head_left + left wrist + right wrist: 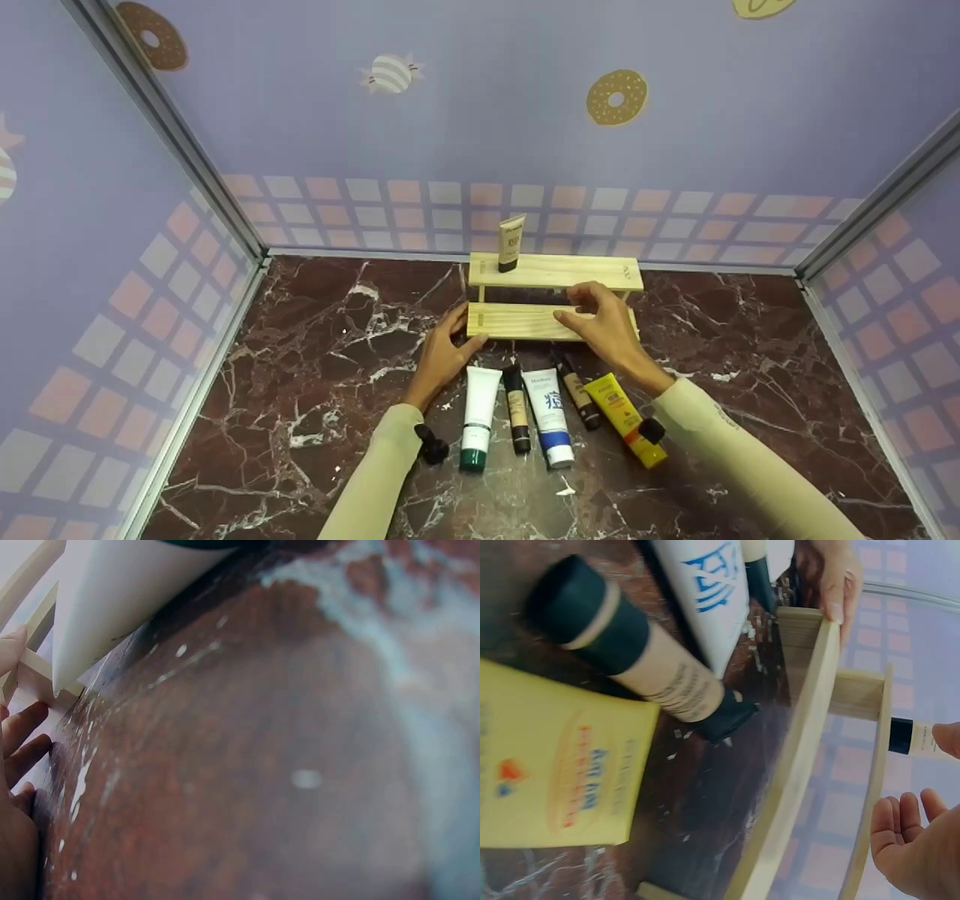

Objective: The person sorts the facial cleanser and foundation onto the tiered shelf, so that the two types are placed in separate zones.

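Observation:
A two-step wooden rack [517, 322] stands against the back wall. On its upper step a small beige tube [511, 244] stands upright on its black cap, toward the left. My left hand [439, 356] grips the lower step's left end, thumb at the front edge and fingers along the side. Over the right part of the lower step is my right hand [606, 326], its fingers loosely bent and apart, holding nothing. The right wrist view shows that hand [919, 840] beside the upper step, with the beige tube [922, 736] beyond.
Before the rack lie a white tube with green cap [480, 405], a slim beige tube [517, 409], a white tube with blue band [547, 409], another beige tube [580, 397] and a yellow tube [619, 409]. Patterned walls border the dark marbled tabletop [315, 375].

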### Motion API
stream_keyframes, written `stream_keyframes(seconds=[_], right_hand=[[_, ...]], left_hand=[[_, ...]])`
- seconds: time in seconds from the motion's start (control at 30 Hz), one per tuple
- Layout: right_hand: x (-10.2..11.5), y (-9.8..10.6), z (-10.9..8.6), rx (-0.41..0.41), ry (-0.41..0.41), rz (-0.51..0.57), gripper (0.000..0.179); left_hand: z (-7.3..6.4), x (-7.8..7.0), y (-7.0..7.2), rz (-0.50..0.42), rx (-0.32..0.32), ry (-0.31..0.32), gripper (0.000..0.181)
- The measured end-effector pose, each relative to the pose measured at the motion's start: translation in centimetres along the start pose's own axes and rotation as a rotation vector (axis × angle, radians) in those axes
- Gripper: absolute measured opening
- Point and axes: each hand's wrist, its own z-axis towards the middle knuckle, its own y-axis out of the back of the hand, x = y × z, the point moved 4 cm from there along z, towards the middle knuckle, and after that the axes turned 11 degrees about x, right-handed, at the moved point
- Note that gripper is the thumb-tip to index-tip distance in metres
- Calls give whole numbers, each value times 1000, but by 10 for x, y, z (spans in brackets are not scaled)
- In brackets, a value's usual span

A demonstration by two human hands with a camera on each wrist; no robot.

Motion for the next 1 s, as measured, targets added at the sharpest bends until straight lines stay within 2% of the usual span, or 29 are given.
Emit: stream_keyframes(seconds=[0.33, 0.47, 0.8, 1.0], right_hand=[[-26, 5, -23, 39, -56, 37, 42], [-36, 5, -35, 54, -69, 9, 41], [-57, -7, -67, 102, -101, -56, 41], [-64, -16, -78, 139, -81, -112, 38]], left_hand=[[1, 0, 1, -1, -10, 5, 80], [2, 1, 0, -16, -7, -4, 80], [1, 6, 0, 13, -28, -51, 83], [2, 3, -1, 4, -3, -40, 82]])
